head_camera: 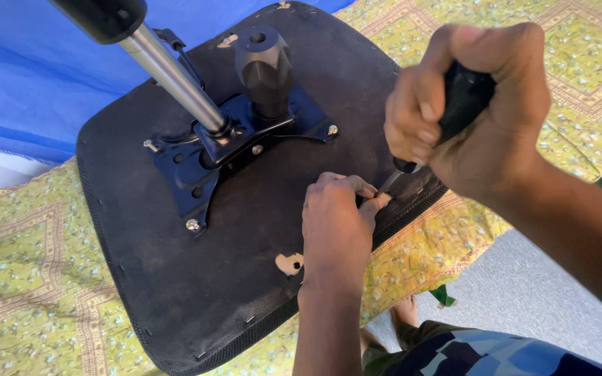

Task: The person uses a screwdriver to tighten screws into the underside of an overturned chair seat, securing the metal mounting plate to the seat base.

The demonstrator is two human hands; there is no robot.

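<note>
On the bedspread (29, 278), upturned chair seat (175, 278) is lying; mounting plate (196, 174) looks bolted already. Right hand (482, 111), grip clamped on screwdriver (454, 111), is driving at the near-right edge; left hand (336, 223) is pinching there.

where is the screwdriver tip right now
In the head view, the screwdriver is gripped in the right hand; its tip sits right of centre at the seat's right edge, against the left hand's fingers.

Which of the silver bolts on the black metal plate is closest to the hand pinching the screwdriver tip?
The bolt at the plate's right corner, nearest the left hand; the others sit at the plate's left and bottom corners.
</note>
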